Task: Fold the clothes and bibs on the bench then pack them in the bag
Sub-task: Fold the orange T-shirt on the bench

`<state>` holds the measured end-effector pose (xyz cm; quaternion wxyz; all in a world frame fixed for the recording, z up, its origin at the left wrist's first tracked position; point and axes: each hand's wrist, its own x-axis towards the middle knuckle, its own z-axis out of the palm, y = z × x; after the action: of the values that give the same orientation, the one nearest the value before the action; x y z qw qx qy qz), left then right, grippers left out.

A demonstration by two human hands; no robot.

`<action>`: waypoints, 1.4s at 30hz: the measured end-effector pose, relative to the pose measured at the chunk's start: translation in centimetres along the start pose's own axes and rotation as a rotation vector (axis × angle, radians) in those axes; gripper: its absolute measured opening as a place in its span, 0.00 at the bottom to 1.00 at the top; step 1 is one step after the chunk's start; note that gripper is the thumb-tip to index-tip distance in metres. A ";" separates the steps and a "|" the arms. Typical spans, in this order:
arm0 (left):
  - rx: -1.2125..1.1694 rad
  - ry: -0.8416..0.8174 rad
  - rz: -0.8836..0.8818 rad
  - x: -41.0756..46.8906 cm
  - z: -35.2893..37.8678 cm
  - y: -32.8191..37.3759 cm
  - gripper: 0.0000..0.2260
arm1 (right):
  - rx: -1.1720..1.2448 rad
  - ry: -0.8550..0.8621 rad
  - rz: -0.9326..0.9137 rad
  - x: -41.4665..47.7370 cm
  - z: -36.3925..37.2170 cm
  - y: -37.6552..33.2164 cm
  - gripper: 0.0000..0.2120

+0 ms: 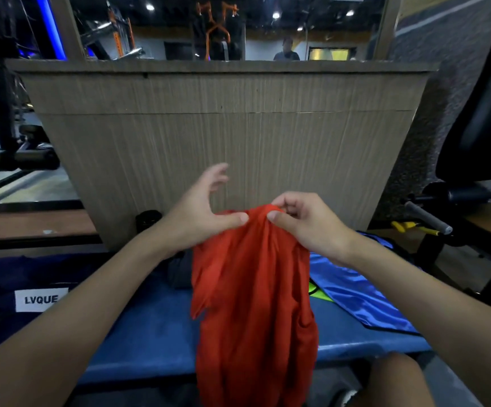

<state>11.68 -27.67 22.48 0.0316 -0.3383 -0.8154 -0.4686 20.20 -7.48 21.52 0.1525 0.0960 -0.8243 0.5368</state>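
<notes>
A red garment (253, 289) hangs bunched in the air over the blue bench (156, 333). My right hand (306, 221) pinches its top edge between thumb and curled fingers. My left hand (200, 207) is beside it, thumb against the cloth's top, its fingers spread and lifted off. A shiny blue bib (352, 292) lies on the bench's right, with a neon green piece (319, 292) showing under it. A dark garment (179, 271) lies behind the red one. The dark blue bag (18, 289) with a white "LVQUE" label sits at the bench's left.
A wood-grain panel (223, 127) stands directly behind the bench. Gym equipment (444, 224) with a grey handle and yellow part crowds the right side. A black bar (15, 157) and a low wooden ledge (32, 224) are at the left. My knee (397, 380) shows at bottom right.
</notes>
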 end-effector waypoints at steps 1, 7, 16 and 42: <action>0.018 -0.115 0.050 -0.3 0.4 0.4 0.44 | -0.033 -0.038 -0.027 0.1 0.3 -0.5 0.07; -0.191 -0.302 0.027 -1.1 1.8 1.9 0.09 | -0.001 -0.061 -0.056 0.2 0.7 -1.5 0.04; -0.235 0.019 0.043 -0.3 0.7 1.5 0.09 | -0.114 -0.233 0.192 -2.0 -0.7 2.6 0.06; -0.117 -0.067 0.013 -1.3 3.8 -0.2 0.06 | -0.231 0.035 0.036 1.3 -1.4 -0.8 0.03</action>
<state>13.55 -25.38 19.70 -0.0127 -0.3602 -0.7850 -0.5039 19.46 -6.56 23.19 0.1675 0.0538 -0.8794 0.4425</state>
